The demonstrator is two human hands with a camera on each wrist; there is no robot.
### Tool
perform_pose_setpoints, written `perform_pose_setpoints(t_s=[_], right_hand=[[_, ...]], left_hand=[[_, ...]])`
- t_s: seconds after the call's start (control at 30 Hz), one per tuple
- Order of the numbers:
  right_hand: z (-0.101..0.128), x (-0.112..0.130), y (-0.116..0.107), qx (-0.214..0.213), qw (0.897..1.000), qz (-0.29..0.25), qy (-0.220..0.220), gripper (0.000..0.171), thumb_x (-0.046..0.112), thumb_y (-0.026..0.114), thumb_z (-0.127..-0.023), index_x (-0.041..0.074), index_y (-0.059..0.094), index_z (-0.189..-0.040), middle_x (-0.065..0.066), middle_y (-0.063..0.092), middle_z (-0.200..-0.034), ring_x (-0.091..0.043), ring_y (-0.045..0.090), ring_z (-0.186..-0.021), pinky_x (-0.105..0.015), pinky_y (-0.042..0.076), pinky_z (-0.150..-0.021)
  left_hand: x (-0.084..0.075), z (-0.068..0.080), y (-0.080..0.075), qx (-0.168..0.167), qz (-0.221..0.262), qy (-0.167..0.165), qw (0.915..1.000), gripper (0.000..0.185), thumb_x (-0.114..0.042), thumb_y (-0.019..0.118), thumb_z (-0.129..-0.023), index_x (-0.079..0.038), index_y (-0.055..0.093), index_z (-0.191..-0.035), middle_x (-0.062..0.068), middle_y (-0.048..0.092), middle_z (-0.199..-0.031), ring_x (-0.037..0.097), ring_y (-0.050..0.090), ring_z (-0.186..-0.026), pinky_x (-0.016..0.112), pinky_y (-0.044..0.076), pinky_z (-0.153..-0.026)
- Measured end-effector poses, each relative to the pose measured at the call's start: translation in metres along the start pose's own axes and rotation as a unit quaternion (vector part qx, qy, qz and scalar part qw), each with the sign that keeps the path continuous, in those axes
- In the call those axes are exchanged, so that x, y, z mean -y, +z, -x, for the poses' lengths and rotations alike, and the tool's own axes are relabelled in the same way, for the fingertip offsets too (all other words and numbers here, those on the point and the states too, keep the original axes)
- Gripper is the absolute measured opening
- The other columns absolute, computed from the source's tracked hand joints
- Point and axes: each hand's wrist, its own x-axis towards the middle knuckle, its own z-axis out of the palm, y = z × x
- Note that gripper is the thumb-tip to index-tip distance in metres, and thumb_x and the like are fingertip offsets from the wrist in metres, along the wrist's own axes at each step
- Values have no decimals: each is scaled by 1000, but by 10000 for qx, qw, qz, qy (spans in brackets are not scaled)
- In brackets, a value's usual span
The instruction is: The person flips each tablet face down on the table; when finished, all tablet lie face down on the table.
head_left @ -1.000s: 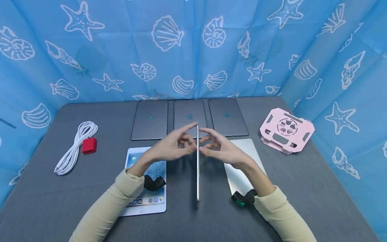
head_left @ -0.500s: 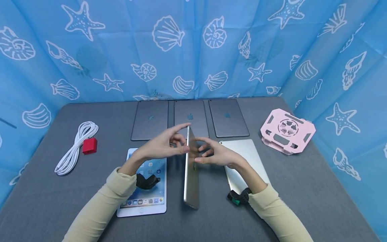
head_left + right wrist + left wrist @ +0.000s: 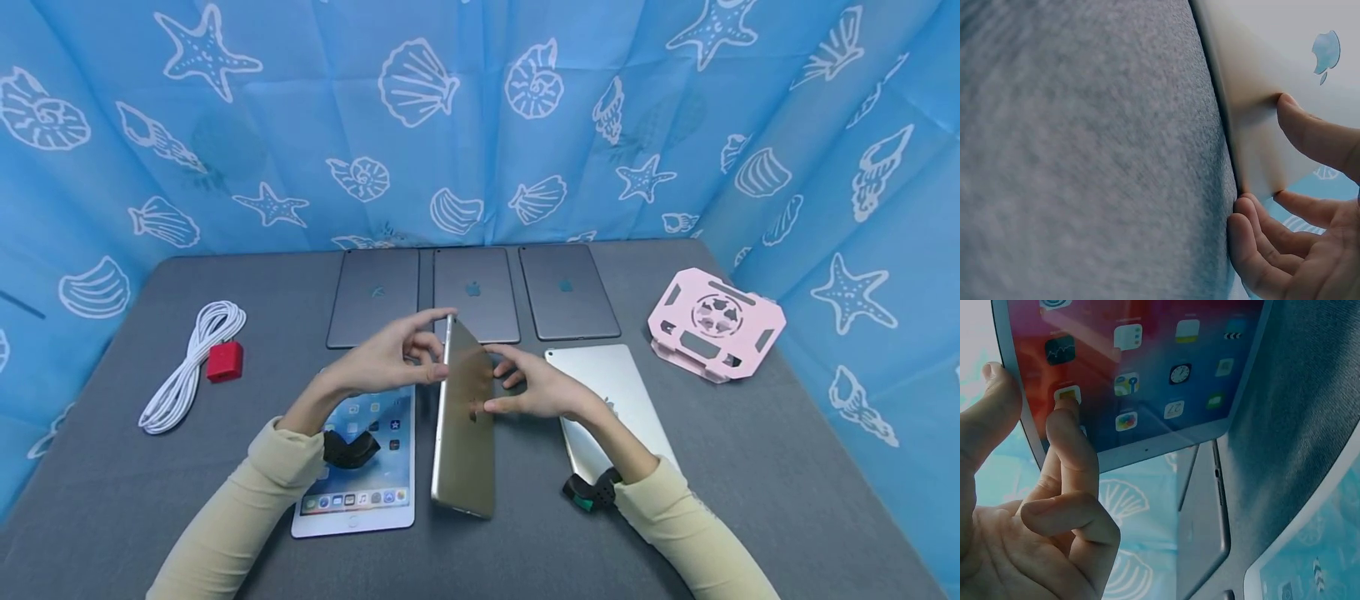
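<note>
A gold tablet stands on its long edge on the grey table, leaning left so its back faces the camera. My left hand holds its far end, index finger over the top corner. In the left wrist view a fingertip touches the lit screen and the thumb lies on the edge. My right hand rests fingertips against the tablet's back. In the right wrist view the thumb presses the gold back.
A white tablet lies face up under my left forearm, a silver one face down under my right. Three grey tablets lie face down in a row at the back. A pink stand sits right; white cable and red charger left.
The gold tablet stood straight up on its edge a second ago; it has tipped leftward, showing more of its back. Both hands moved left with it.
</note>
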Motion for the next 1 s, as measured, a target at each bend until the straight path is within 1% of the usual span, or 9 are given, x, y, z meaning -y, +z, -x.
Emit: perform_pose_setpoints(t_s=[0.13,0.27,0.37,0.5,0.6,0.8,1.0], right_hand=[[0,2,2,-79,9993,350,-54,87,22,78,-92,9,28,-161,-22,54,-140,-38,58,-127,-52,51,-102],[0,3,4,-137,9982,578,-54,88,23,79,-91,9,28,-162,-23,55,-142,-38,58,-128,-55,50,-104],[0,3,4,-171,9975,679,-75,89,23,80,-91,10,28,-162,-25,55,-143,-39,59,-129,-56,50,-104],[0,2,3,-195,9961,847,-134,89,23,80,-90,9,29,-161,-26,53,-145,-41,58,-130,-57,50,-103],[1,1,1,-202,9951,961,-145,88,22,81,-89,7,31,-161,-25,52,-147,-42,56,-132,-57,50,-103],[0,-1,-3,-231,9929,1160,-151,86,20,82,-88,3,35,-158,-26,53,-146,-44,54,-133,-56,51,-102],[1,-2,-7,-276,9907,1328,-134,84,17,84,-86,1,39,-155,-28,52,-145,-44,53,-132,-55,50,-105]], left_hand=[[0,2,-2,-66,101,-94,9999,85,-9,74,-93,-3,23,-161,4,72,-92,11,64,-73,28,49,-70],[-1,3,-3,-81,138,-216,9996,86,-6,74,-92,-2,24,-161,1,72,-90,8,61,-68,25,47,-65],[0,4,-5,-55,255,-299,9992,87,-3,74,-91,0,22,-161,-1,72,-87,8,57,-63,24,46,-64],[4,6,-6,-25,312,-450,9985,89,-1,74,-90,0,22,-161,-2,72,-83,9,56,-59,24,49,-66],[8,7,-7,-25,231,-570,9981,89,-2,77,-88,0,24,-161,-3,72,-82,11,57,-59,24,50,-66],[16,8,-6,13,26,-609,9981,90,-3,79,-86,4,25,-159,0,72,-79,19,61,-59,26,52,-65],[24,9,0,41,-140,-717,9973,90,-3,80,-86,4,26,-157,3,72,-77,21,61,-57,29,58,-75]])
